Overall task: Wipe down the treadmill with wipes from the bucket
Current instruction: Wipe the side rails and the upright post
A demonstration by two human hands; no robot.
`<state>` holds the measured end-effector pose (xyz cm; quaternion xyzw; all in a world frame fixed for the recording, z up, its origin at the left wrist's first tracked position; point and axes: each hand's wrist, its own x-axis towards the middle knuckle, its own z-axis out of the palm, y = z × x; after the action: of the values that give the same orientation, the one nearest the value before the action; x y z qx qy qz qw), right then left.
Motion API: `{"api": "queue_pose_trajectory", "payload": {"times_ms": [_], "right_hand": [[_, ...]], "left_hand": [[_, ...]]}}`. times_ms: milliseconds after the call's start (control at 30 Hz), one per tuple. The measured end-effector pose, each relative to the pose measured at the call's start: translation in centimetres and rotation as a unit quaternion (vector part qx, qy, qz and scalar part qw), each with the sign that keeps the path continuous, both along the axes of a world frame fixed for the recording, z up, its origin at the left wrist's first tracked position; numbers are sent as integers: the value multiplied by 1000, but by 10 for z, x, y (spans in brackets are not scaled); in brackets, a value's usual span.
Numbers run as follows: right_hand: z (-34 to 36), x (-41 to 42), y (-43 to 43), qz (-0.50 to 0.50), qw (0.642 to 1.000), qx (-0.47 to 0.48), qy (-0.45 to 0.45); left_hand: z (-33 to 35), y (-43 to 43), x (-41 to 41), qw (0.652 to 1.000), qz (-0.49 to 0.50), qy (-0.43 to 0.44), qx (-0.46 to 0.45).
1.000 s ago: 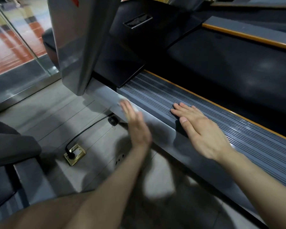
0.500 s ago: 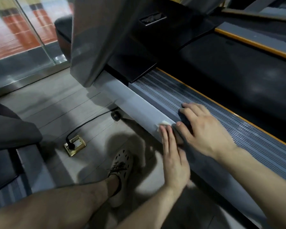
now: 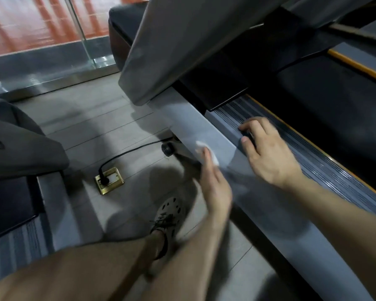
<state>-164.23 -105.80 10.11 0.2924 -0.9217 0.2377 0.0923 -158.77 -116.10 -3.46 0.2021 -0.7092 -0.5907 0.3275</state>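
The treadmill's grey side frame runs from upper middle to lower right, with a ribbed side rail and the black belt beyond it. My left hand presses a white wipe flat against the outer face of the frame with straight fingers. My right hand rests on the ribbed rail, its fingers bent over the rail's edge. The bucket is not in view.
A grey upright column rises from the frame's front. A black cable runs from a small wheel to a brass floor socket. My foot in a clog stands on the tiles. Another dark machine sits left.
My left hand slid back along the frame's side and then forward again with the wipe. The right hand stayed on the rail while the view swung toward the column.
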Motion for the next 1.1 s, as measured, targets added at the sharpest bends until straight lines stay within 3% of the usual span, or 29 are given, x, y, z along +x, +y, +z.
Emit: {"api": "queue_pose_trajectory", "payload": {"times_ms": [133, 267, 400, 433, 533, 667, 767, 867, 1000, 1100], "right_hand": [[2, 6, 4, -2, 1000, -15, -4], [2, 2, 5, -1, 1000, -23, -13], [0, -1, 3, -1, 1000, -26, -8], [0, 0, 3, -2, 1000, -28, -9], [0, -1, 3, -1, 1000, -26, -11], [0, -2, 4, 2, 1000, -28, -14], [0, 0, 6, 1, 999, -31, -17], [0, 0, 6, -3, 999, -35, -21], [2, -2, 4, 0, 999, -33, -24], [2, -2, 3, 0, 999, -34, -26]], "left_hand": [[-28, 62, 47, 998, -9, -54, 37], [2, -36, -23, 998, 12, -58, 28], [37, -153, -96, 984, 58, -167, 26], [42, -161, -101, 986, 56, -158, 23], [28, -131, -84, 984, 61, -130, 108], [-23, 5, 0, 959, -7, -174, 224], [-55, 57, 30, 962, -39, -202, 181], [-22, -5, -1, 970, -2, -202, 138], [62, -115, -71, 991, 69, -111, 23], [89, -126, -94, 995, 88, -47, -4]]}}
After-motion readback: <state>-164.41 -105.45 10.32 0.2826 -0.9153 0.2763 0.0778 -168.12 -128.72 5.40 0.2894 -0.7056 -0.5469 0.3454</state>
